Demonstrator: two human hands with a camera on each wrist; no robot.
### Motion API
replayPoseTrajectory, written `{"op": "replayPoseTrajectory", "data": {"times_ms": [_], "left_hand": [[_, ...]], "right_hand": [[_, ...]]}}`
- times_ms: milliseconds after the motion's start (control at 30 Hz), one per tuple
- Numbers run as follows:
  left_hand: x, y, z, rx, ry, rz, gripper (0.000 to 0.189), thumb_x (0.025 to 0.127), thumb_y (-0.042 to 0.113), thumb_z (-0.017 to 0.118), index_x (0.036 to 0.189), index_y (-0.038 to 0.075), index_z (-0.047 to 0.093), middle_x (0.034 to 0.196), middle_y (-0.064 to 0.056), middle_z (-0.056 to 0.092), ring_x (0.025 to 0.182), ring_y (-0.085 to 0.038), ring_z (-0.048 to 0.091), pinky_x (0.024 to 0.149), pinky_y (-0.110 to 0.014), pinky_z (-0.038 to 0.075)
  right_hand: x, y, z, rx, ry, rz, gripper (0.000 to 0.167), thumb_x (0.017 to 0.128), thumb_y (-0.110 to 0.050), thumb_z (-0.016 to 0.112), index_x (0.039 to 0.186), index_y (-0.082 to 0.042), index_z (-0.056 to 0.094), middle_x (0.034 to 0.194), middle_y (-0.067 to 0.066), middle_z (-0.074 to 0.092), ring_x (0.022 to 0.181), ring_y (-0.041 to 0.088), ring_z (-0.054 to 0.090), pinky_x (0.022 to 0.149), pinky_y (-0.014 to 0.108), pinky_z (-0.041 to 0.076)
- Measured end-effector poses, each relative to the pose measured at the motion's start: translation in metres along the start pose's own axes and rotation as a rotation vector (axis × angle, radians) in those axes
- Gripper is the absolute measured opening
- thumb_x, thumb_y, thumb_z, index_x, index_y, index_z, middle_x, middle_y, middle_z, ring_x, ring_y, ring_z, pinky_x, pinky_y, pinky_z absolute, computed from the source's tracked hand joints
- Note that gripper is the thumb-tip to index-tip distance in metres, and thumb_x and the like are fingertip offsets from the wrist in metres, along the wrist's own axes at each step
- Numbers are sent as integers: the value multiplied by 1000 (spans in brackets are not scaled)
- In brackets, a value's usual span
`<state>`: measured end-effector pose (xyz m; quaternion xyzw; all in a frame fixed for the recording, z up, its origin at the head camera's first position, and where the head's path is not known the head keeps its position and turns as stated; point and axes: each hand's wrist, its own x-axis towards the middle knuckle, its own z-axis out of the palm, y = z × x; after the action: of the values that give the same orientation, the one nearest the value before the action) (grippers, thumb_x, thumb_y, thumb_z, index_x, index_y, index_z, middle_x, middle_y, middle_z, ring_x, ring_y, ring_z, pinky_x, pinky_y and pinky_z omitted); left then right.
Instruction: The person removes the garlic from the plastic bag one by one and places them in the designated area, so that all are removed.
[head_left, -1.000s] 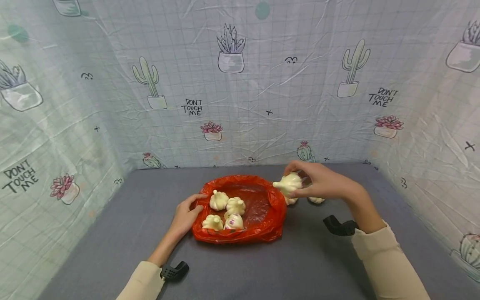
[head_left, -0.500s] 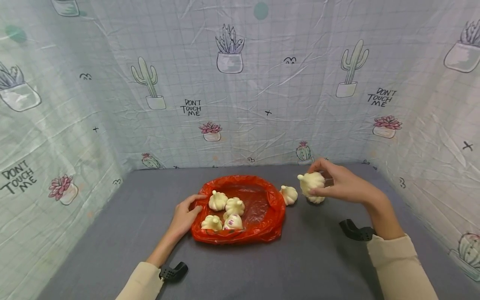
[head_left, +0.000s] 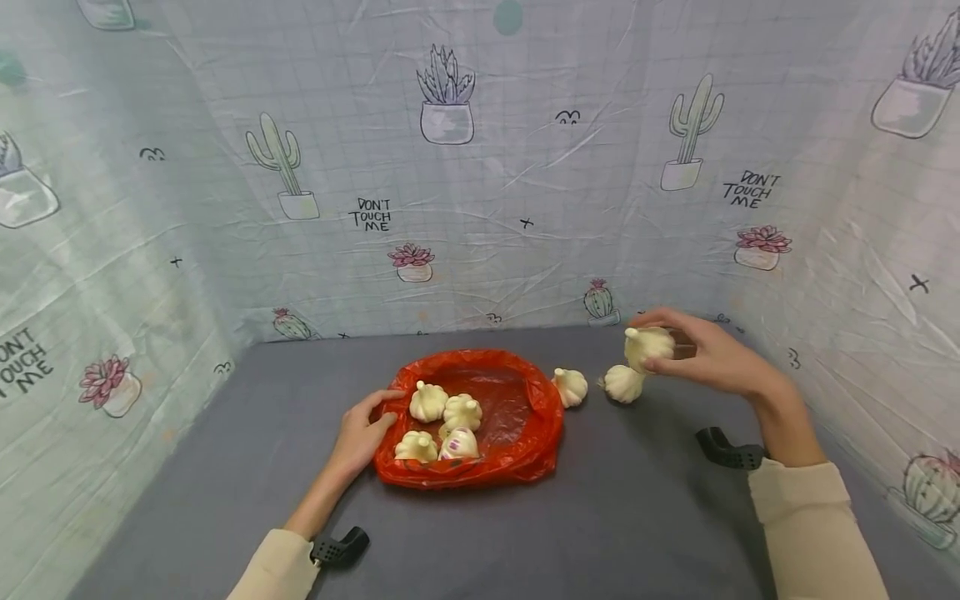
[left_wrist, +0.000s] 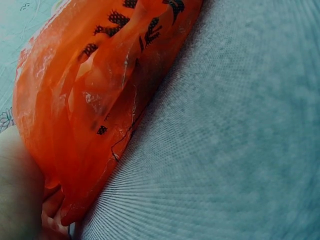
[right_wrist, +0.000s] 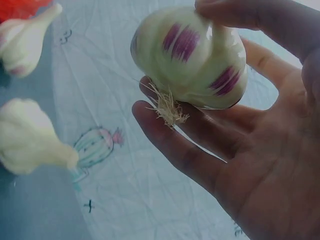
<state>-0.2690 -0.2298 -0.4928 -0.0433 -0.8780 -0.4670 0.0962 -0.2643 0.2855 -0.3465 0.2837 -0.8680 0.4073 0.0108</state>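
In the head view my right hand [head_left: 705,354] holds a garlic bulb [head_left: 648,347] above the table at the right. Thumb and fingers grip it; the right wrist view shows purple streaks and dry roots on this bulb [right_wrist: 187,60]. Just below and left of it lies a second garlic bulb [head_left: 623,384], and a third garlic bulb [head_left: 570,387] sits against the bag's right side. My left hand [head_left: 360,429] holds the left side of a red plastic bag [head_left: 517,467], which stands with its mouth spread wide. Several garlic bulbs [head_left: 429,402] lie inside, towards its left.
A dark grey cloth [head_left: 465,542] covers the table. Behind and along both sides hangs a pale curtain [head_left: 510,275] printed with cacti and potted plants. Dark camera mounts [head_left: 341,547] sit on both wrists.
My right hand has drawn the garlic bulb away from the bag, to the right, uncovering the two bulbs on the table. The left hand stays at the bag. The head view has shifted slightly.
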Motion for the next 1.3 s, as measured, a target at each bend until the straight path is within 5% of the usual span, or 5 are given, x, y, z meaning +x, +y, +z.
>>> {"op": "replayPoseTrajectory", "data": {"times_ms": [600,967,1300], "left_hand": [[0,-4,0,6,-8,3,36,99,8,60,132,19,70,137,-11,67,123,-27,64,102,-44,50],[-1,-3,0,9,-9,-6,37,99,9,60,132,20,70,139,-11,66,126,-28,62,104,-46,49],[1,-1,-1,34,13,21,37,95,7,63,130,18,71,135,-11,69,125,-27,63,103,-44,47]], "right_hand": [[-15,39,-20,14,123,93,42,97,-11,70,135,-4,54,112,-5,64,102,1,64,77,27,56],[-19,61,-24,-3,178,205,40,102,-18,65,138,-10,51,134,6,51,110,2,54,76,28,55],[-21,75,-23,4,194,166,36,101,-14,65,135,-4,59,115,-22,60,99,-9,61,74,27,55]]}}
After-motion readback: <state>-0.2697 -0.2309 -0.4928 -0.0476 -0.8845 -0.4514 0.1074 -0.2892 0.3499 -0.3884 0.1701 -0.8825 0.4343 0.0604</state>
